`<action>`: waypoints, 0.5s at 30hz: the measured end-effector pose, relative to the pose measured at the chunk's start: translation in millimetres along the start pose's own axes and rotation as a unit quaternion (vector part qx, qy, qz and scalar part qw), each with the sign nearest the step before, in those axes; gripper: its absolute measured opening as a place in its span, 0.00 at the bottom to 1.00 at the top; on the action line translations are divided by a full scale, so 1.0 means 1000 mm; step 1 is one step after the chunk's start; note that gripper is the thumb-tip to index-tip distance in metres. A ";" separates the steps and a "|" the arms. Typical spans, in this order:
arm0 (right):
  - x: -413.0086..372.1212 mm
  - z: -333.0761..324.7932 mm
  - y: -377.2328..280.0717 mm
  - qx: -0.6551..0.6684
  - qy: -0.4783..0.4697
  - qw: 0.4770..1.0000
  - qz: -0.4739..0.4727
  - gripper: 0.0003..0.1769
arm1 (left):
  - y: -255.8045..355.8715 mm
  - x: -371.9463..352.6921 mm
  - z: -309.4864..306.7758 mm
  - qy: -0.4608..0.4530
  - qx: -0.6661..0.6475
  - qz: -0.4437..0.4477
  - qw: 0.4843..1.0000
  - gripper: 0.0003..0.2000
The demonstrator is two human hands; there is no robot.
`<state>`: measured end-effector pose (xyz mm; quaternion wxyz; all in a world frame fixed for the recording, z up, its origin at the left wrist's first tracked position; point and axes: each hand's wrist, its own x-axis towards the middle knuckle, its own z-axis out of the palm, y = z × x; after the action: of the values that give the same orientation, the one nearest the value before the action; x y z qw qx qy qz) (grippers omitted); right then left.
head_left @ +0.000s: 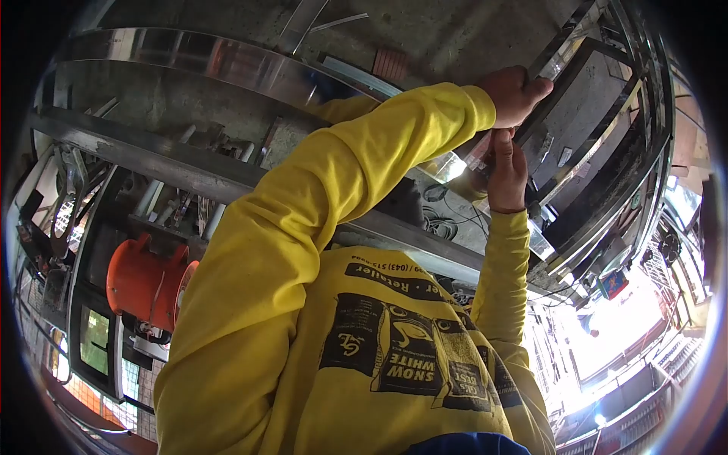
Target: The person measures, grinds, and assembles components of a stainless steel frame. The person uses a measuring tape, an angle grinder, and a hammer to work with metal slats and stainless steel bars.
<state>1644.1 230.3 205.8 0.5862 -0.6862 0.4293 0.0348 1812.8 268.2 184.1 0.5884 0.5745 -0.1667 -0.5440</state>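
Observation:
My left hand (514, 97) reaches across to the right and is closed in a fist, thumb to the right. Just below it, my right hand (506, 173) has its fingers pinched together, the tips close under the left hand. Whatever sits between the fingers is too small or hidden to make out. Both hands are over a shiny flat metal bar (189, 57) that runs in from the upper left. Beside them on the right stands a metal frame (584, 152) with dark openings.
A grey metal beam (152, 149) crosses in front of my body. At the left is an orange drum-shaped machine (144, 280). Coiled cable (440, 225) lies beneath the bars. A ribbed reddish-brown piece (389, 64) and metal offcuts lie on the concrete floor (455, 38).

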 end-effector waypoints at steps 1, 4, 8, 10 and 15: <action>0.001 -0.001 0.001 0.001 -0.004 1.000 -0.005 0.25 | 0.002 -0.002 -0.001 -0.003 -0.004 -0.008 1.000 0.32; -0.003 0.004 -0.005 0.012 0.003 1.000 -0.002 0.25 | 0.003 -0.005 0.001 -0.001 -0.017 -0.018 1.000 0.32; -0.004 0.004 -0.010 0.000 -0.017 1.000 -0.004 0.24 | 0.000 -0.002 0.002 -0.007 -0.043 -0.028 0.999 0.31; -0.010 0.005 -0.017 -0.026 -0.011 0.999 0.018 0.23 | -0.014 0.000 0.008 0.012 -0.013 -0.008 1.000 0.32; 0.000 0.000 -0.003 -0.084 0.001 0.991 -0.103 0.22 | -0.010 0.008 0.007 0.014 0.011 -0.011 1.000 0.38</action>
<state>1646.7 230.1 208.2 0.5267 -0.7735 0.3523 0.0094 1805.4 260.4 173.9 0.5784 0.5906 -0.1582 -0.5401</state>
